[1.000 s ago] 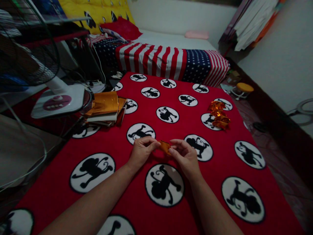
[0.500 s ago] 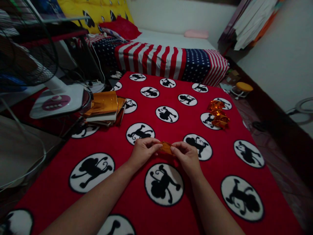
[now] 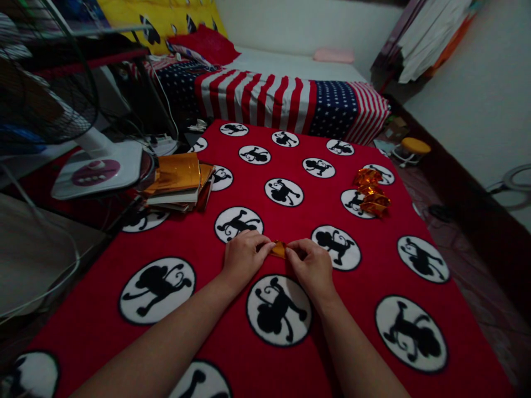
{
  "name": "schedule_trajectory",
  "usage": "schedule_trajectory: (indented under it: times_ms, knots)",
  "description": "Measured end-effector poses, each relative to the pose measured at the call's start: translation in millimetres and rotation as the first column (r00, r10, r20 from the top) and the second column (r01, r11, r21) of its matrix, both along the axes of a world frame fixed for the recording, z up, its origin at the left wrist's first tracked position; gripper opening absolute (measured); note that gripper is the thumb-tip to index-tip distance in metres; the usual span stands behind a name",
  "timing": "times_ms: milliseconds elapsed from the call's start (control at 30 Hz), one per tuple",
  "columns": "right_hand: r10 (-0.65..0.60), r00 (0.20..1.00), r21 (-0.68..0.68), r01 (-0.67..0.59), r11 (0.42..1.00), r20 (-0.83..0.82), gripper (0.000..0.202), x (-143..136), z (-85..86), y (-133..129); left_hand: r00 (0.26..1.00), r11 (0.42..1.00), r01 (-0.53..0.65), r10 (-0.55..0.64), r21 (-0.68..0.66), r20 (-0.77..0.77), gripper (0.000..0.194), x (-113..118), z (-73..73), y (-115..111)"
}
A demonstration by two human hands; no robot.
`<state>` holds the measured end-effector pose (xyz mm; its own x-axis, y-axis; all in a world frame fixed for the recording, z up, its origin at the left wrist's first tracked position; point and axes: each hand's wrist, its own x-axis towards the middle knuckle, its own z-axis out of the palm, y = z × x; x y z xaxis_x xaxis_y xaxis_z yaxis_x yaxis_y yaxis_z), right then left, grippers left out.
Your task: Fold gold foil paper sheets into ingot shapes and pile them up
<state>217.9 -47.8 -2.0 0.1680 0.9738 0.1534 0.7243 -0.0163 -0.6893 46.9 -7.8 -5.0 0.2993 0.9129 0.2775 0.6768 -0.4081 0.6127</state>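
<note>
Between my two hands is a small piece of shiny gold-orange foil paper (image 3: 278,249), low over the red cloth with monkey prints (image 3: 286,221). My left hand (image 3: 245,255) pinches its left end between thumb and fingers. At the right end, the thumb and fingers of my right hand (image 3: 309,264) are closed on the same piece. The fingertips cover both ends, so its full shape is hidden. To the left lies a stack of gold-orange foil sheets (image 3: 176,174) with pale paper in it. Several crumpled or folded shiny foil pieces (image 3: 372,193) lie on the right.
A fan (image 3: 97,166) with a white base stands at the left, beside cables. Beyond the red cloth is a bed with a striped and starred cover (image 3: 257,97). A yellow-topped stool (image 3: 416,146) stands on the floor at the right, near a wall.
My fingers have come slightly closer together, and the right hand has shifted a little left. The foil between them is turned and shows a smaller, more folded shape.
</note>
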Motion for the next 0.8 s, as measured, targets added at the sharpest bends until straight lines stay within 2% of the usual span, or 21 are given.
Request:
schedule_trajectory:
  times_ms: [167,500,600,800]
  knots:
    - [-0.064,0.997,-0.042,0.066,0.997,0.051,0.006,-5.1,2.5,-4.7,0.999,1.0,-0.012,0.012,-0.003,-0.042,0.013,1.4,-0.5,-0.5]
    - [-0.005,0.99,0.036,0.0,0.999,0.139,0.007,-3.6,0.6,-8.9,0.997,0.998,-0.056,0.054,-0.029,-0.055,0.018,0.8,0.1,2.0]
    - [-0.033,0.988,0.035,0.028,0.999,0.152,0.007,-4.3,-1.0,-10.0,0.997,0.994,-0.066,0.062,-0.085,-0.046,0.017,-2.2,0.4,4.6]
    - [-0.074,0.985,0.028,0.07,0.997,0.158,0.008,-7.0,-1.3,-11.1,1.0,0.968,0.004,-0.002,-0.252,0.008,0.018,-10.3,3.8,10.1]
